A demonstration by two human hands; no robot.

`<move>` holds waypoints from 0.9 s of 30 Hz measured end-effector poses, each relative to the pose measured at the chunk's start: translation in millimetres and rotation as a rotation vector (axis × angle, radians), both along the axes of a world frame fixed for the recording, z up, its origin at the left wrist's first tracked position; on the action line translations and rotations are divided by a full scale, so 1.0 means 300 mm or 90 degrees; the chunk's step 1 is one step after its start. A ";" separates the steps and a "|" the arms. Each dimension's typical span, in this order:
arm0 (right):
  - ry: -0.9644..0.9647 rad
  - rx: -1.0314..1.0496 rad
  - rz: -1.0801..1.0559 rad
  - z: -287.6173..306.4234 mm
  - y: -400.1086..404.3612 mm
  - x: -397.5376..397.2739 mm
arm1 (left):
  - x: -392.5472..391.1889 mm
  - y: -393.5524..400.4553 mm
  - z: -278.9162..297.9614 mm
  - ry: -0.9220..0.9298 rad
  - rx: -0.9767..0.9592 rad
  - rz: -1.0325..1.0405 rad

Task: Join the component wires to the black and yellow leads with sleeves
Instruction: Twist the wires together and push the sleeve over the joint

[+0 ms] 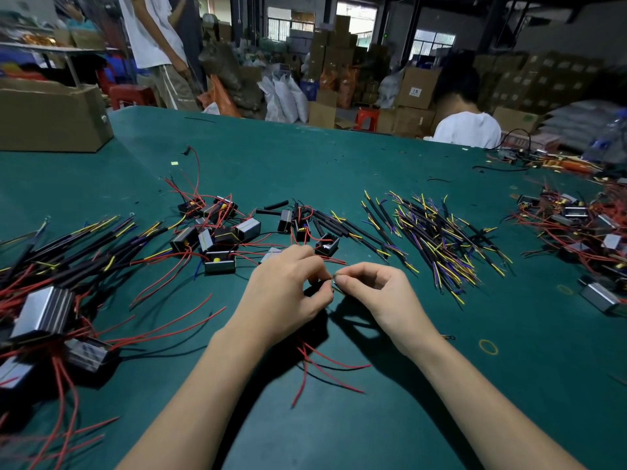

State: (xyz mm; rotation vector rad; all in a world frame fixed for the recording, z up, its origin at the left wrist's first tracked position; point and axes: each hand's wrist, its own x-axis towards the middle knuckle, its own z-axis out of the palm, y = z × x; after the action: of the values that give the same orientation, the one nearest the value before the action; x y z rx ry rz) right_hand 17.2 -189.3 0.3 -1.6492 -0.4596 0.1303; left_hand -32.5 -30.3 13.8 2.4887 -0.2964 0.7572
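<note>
Left hand (288,286) and right hand (369,286) meet fingertip to fingertip above the worktop (339,154), both pinching the thin wire ends (334,278) between them; each equally near.

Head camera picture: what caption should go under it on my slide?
Both hands, left hand and right hand, pinch thin wires together above a green table strewn with leads.
</note>
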 end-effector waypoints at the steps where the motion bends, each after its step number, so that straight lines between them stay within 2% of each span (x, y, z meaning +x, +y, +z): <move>1: 0.006 0.011 0.009 0.001 -0.001 -0.002 | 0.001 -0.001 -0.004 0.002 -0.015 0.000; 10: -0.007 0.059 -0.003 0.009 0.001 -0.006 | 0.020 -0.005 -0.021 0.021 -0.243 -0.070; 23: -0.117 -0.067 -0.009 0.014 -0.005 -0.012 | 0.019 -0.003 -0.018 0.058 -0.275 -0.074; 27: -0.172 -0.126 -0.014 0.016 -0.019 -0.011 | 0.017 0.000 -0.008 0.138 -0.291 -0.083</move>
State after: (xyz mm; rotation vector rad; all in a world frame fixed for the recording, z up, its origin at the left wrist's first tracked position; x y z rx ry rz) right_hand 14.1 -194.9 5.2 -1.8754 -0.6495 -0.0666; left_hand -27.4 -30.2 11.5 2.0709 -0.1808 0.4362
